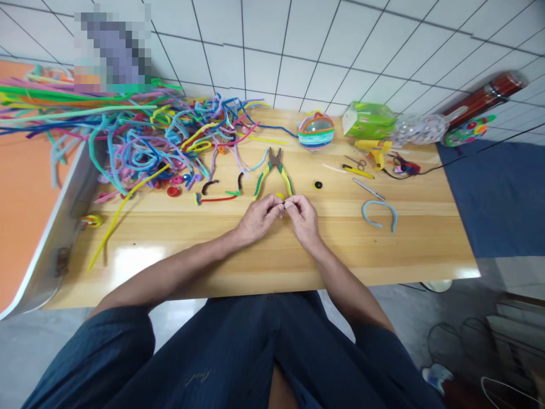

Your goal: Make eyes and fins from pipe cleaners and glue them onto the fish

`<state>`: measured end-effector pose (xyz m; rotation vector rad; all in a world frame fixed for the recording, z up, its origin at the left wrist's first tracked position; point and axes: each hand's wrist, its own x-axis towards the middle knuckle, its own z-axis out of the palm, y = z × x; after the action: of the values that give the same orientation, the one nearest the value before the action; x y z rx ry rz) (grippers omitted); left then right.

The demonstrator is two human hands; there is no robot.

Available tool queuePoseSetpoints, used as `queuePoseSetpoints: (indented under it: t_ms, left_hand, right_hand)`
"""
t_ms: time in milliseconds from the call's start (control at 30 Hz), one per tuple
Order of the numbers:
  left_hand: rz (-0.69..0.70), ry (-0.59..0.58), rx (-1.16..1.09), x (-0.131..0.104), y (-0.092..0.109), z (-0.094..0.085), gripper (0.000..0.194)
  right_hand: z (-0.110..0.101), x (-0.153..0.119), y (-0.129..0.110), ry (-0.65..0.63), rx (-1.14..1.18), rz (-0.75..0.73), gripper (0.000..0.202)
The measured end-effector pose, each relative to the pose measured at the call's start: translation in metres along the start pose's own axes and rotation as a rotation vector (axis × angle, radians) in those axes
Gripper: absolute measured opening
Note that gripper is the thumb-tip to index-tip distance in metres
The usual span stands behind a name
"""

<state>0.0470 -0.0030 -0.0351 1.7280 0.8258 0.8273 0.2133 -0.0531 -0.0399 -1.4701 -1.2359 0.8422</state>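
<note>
My left hand (258, 218) and my right hand (303, 218) meet at the middle of the table, fingertips pinched together. Between them is a small dark piece (284, 203), mostly covered by the fingers, so its kind is unclear. A small yellow round bit (280, 195) shows just beyond the fingertips; whether it is joined to the dark piece I cannot tell. Right behind the hands lie pliers (276, 162) with green and yellow handles, jaws apart and pointing away. A black disc with a yellow centre (318, 185) rests to the right of the pliers.
Tangled pipe cleaners (145, 136) heap up at the left. A striped ball (315, 132), a green box (368, 119), a yellow glue gun (373, 152), a cutter knife (357, 171) and scissors (360, 163) lie toward the back. A bent blue pipe cleaner (378, 204) is at right.
</note>
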Motion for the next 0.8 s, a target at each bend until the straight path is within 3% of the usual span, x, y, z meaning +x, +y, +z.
queuePoseSetpoints:
  t_ms: [133,233,300,433,567,667,800]
  left_hand:
    - [-0.093,0.041,-0.103,0.003,0.003,-0.003,0.024]
    - [-0.159,0.077,-0.206,0.007,0.005,-0.007,0.029]
    - [-0.202,0.095,-0.274,0.012,0.007,-0.011,0.030]
    - [-0.275,0.104,-0.410,0.028,0.011,-0.014,0.028]
    - [-0.302,0.109,-0.465,0.046,0.009,-0.011,0.022]
    - [-0.301,0.077,-0.482,0.057,0.003,-0.009,0.022]
    - [-0.256,0.016,-0.479,0.065,-0.003,-0.009,0.028]
  right_hand:
    - [-0.008,0.003,-0.008,-0.011,0.057,0.031,0.029]
    - [-0.031,0.012,-0.011,0.098,0.074,0.014,0.029]
    - [-0.058,0.026,-0.007,0.235,0.066,-0.004,0.027]
    - [-0.133,0.070,0.021,0.593,-0.032,-0.019,0.024]
    - [-0.196,0.114,0.053,0.818,-0.398,0.009,0.024]
    - [-0.219,0.136,0.066,0.851,-0.589,0.049,0.034]
    - [-0.225,0.152,0.071,0.756,-0.686,0.107,0.035]
